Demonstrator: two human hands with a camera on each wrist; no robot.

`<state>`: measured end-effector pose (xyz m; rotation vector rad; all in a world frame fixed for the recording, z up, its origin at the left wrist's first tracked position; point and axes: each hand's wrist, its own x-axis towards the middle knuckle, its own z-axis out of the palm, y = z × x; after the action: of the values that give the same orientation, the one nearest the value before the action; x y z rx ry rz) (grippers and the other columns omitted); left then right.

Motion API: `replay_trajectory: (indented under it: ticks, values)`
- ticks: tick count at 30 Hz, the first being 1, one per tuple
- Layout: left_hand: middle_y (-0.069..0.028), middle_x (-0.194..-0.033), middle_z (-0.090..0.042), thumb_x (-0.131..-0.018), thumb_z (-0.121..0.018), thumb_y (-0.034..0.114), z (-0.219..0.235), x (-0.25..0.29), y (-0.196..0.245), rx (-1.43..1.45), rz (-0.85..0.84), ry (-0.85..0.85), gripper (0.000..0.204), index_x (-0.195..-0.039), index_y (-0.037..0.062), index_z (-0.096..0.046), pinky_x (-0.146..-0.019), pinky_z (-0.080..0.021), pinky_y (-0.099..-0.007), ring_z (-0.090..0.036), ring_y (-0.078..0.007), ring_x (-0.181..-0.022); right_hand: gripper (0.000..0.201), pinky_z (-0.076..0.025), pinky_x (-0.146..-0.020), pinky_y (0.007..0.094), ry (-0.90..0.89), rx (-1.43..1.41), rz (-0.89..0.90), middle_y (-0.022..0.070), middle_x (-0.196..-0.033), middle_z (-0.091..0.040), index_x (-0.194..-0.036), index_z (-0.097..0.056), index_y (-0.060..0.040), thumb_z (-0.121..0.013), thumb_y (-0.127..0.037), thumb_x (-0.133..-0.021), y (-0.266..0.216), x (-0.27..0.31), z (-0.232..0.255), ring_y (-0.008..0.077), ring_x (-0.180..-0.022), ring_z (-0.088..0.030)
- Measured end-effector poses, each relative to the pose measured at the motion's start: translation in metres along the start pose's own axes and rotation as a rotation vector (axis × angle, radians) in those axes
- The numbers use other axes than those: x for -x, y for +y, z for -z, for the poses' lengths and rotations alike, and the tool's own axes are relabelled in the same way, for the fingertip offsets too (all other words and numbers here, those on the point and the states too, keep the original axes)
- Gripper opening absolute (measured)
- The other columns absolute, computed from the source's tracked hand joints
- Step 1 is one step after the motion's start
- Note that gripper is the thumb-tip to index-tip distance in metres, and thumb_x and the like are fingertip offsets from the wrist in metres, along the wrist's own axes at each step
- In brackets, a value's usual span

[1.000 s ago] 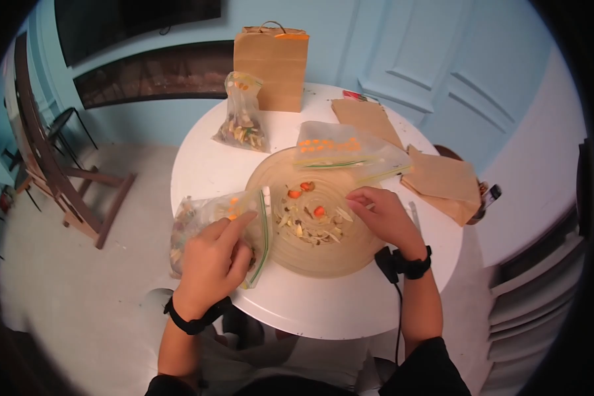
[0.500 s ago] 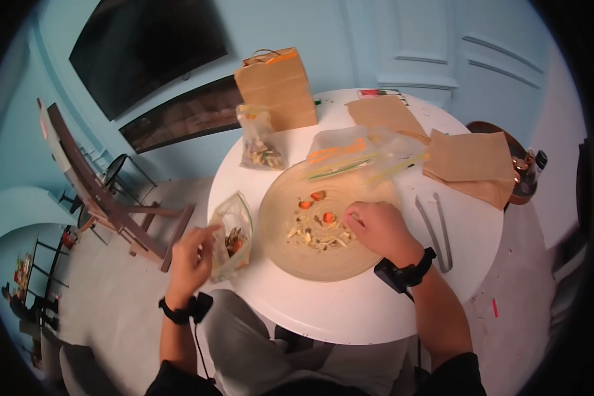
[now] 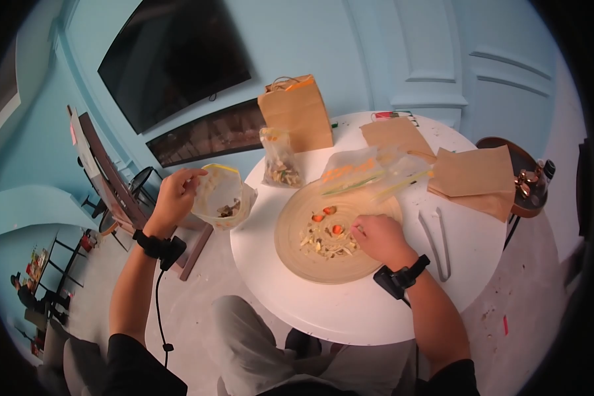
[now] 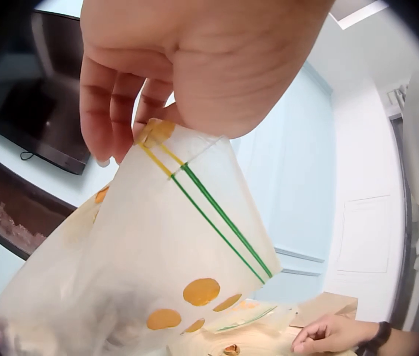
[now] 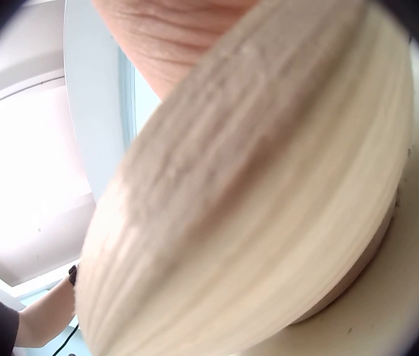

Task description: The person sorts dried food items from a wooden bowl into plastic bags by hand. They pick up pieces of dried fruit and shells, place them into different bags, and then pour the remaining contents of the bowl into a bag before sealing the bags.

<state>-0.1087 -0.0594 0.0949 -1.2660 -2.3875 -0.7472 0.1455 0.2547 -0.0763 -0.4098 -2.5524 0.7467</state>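
My left hand (image 3: 173, 200) pinches the top edge of a clear zip bag (image 3: 226, 198) with orange dots and a yellow and green seal, raised off the left of the table. Its mouth gapes and brown dried pieces (image 3: 230, 208) lie inside. My right hand (image 3: 381, 239) hangs loosely curled over the right part of a round tan ribbed plate (image 3: 297, 261), its fingertips partly hidden. Beside it on the plate are several pale dried scraps (image 3: 323, 247) and orange-red pieces (image 3: 337, 229). The plate's rim (image 5: 268, 200) fills the right wrist view.
A filled zip bag (image 3: 282, 162) and a paper bag (image 3: 300, 115) stand at the back of the white table (image 3: 270, 284). Flat zip bags (image 3: 356, 175) overlap the plate's far rim. Metal tongs (image 3: 446, 254) and brown paper bags (image 3: 472, 175) lie to the right.
My left hand has taken the zip bag from the table's left side and lifted it up and away. The right hand stays over the plate. The head view has swung left.
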Motion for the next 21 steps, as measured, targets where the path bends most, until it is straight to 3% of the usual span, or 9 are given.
replay_trajectory:
  ticks: [8,15,17,19,21]
  values:
    - [-0.0039,-0.082,-0.066,-0.097,-0.054,0.003,-0.043,-0.088,0.043,0.244,-0.037,0.096,0.024,-0.112,-0.0027,-0.072,-0.062,-0.049,-0.0264,-0.060,-0.0099,-0.071,0.022,-0.055,-0.067,0.0468,-0.014,0.080,-0.016,0.0147,-0.077,-0.072,-0.091,-0.075,-0.0119,-0.060,-0.028,-0.096,-0.003,0.000,-0.001,0.0360,-0.073,-0.070]
    - [-0.0039,-0.086,-0.066,-0.093,-0.054,0.005,-0.103,-0.195,0.064,0.516,0.068,0.207,0.028,-0.113,-0.0043,-0.071,-0.054,-0.048,-0.0254,-0.061,-0.0089,-0.071,0.026,-0.054,-0.062,0.0466,0.015,0.086,0.024,0.0171,-0.070,-0.068,-0.085,-0.070,-0.0066,-0.061,-0.028,-0.096,-0.001,0.000,-0.004,0.0375,-0.067,-0.068]
    - [-0.0057,-0.092,-0.067,-0.093,-0.054,0.007,-0.122,-0.206,0.082,0.503,0.167,0.130,0.029,-0.114,-0.0023,-0.071,-0.054,-0.051,-0.0255,-0.064,-0.0119,-0.073,0.025,-0.053,-0.062,0.0470,-0.008,0.100,0.005,0.0173,-0.070,-0.068,-0.086,-0.069,-0.0061,-0.061,-0.027,-0.096,-0.004,0.000,0.000,0.0378,-0.067,-0.068]
    - [-0.0120,-0.080,-0.071,-0.089,-0.048,0.006,-0.159,-0.217,0.080,0.491,0.103,0.168,0.035,-0.114,-0.0032,-0.071,-0.055,-0.059,-0.0331,-0.070,-0.0185,-0.065,0.025,-0.054,-0.062,0.0473,-0.019,0.101,-0.004,0.0174,-0.070,-0.068,-0.087,-0.069,-0.0057,-0.061,-0.027,-0.096,-0.005,-0.001,0.001,0.0380,-0.067,-0.068]
    - [-0.0096,-0.085,-0.070,-0.092,-0.051,0.007,-0.183,-0.212,0.090,0.486,0.132,0.042,0.031,-0.114,-0.0016,-0.071,-0.056,-0.056,-0.0302,-0.069,-0.0170,-0.073,0.025,-0.054,-0.062,0.0477,-0.019,0.089,-0.003,0.0176,-0.070,-0.068,-0.087,-0.069,-0.0055,-0.062,-0.027,-0.096,-0.004,0.000,0.001,0.0383,-0.067,-0.068]
